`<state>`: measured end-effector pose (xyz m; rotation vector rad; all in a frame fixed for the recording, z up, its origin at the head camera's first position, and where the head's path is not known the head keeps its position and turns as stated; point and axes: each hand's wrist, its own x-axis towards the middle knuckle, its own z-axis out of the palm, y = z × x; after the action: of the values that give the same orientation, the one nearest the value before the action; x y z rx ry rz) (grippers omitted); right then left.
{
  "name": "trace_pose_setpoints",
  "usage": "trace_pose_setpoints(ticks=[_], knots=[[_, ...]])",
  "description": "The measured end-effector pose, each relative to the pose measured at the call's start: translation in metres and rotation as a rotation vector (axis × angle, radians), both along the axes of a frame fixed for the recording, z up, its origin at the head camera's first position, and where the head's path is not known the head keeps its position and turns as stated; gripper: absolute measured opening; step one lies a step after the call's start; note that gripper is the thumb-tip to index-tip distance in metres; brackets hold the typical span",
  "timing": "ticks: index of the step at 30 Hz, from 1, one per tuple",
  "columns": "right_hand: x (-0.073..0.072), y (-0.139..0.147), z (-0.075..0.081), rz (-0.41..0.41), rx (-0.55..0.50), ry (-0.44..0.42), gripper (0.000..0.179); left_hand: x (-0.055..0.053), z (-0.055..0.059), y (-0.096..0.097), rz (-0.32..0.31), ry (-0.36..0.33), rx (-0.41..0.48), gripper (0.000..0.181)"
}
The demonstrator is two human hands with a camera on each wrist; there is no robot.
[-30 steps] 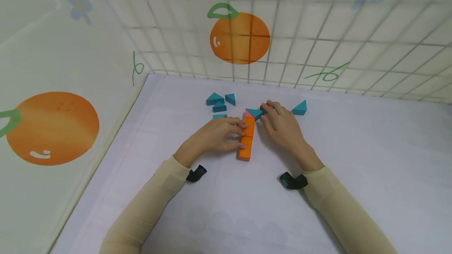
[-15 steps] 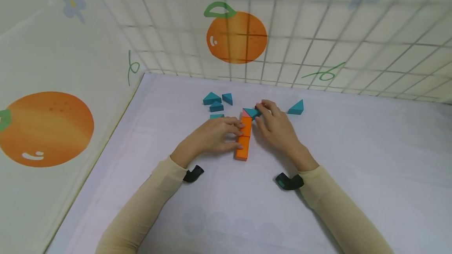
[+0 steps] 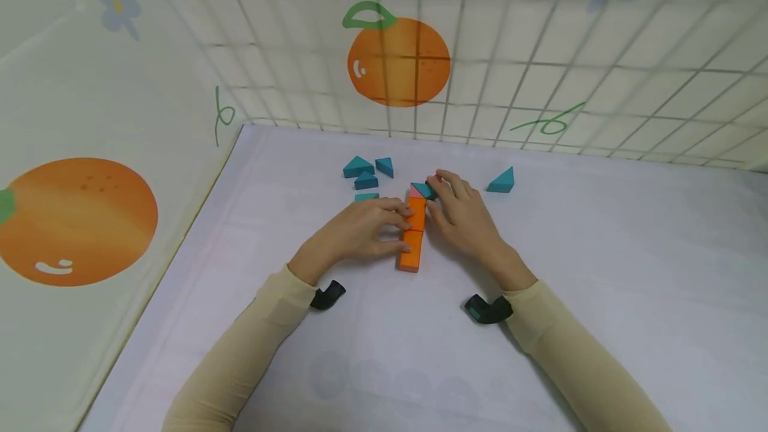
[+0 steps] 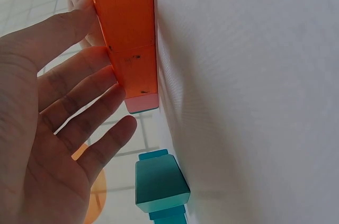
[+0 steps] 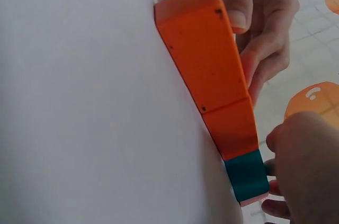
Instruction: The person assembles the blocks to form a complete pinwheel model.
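Observation:
Two orange blocks lie end to end in a row, the near one (image 3: 411,261) and the far one (image 3: 418,209). At the row's far end are a pink triangular piece (image 3: 415,193) and a teal triangular block (image 3: 425,189). My left hand (image 3: 363,229) rests its thumb and fingertips on the orange blocks from the left, fingers mostly extended. To the right, my right hand (image 3: 465,219) pinches a small pink-topped block (image 3: 430,179) against the teal one; its fingers hide most of that block. In the right wrist view the teal block (image 5: 247,175) abuts the orange row.
Several teal triangular blocks (image 3: 358,167) lie left of the row's far end, one partly behind the left hand. Another teal triangle (image 3: 501,181) lies to the right of my right hand. A white gridded backdrop (image 3: 510,72) rises behind the table.
The right hand has shifted left with the small pink-topped block, closing in on the teal block and the row. The left hand stays on the orange blocks. The head view has swung slightly.

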<state>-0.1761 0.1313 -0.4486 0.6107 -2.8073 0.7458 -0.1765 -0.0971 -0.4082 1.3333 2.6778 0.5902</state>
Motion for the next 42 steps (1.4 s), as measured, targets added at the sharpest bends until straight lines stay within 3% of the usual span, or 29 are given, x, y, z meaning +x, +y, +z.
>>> trace_pose_setpoints(ticks=[10, 23, 42], knots=[[-0.0007, -0.0037, 0.0013, 0.033, 0.001, -0.009, 0.051, 0.0006, -0.0003, -0.0012, 0.006, -0.002, 0.005, 0.036], [0.0003, -0.0037, 0.0022, -0.011, 0.012, 0.016, 0.047, 0.0007, -0.0019, -0.0005, 0.004, -0.002, -0.008, 0.037], [-0.0054, -0.0083, 0.0038, 0.061, 0.003, 0.038, 0.046, -0.0006, -0.0007, 0.0, -0.012, 0.004, 0.011, 0.035]])
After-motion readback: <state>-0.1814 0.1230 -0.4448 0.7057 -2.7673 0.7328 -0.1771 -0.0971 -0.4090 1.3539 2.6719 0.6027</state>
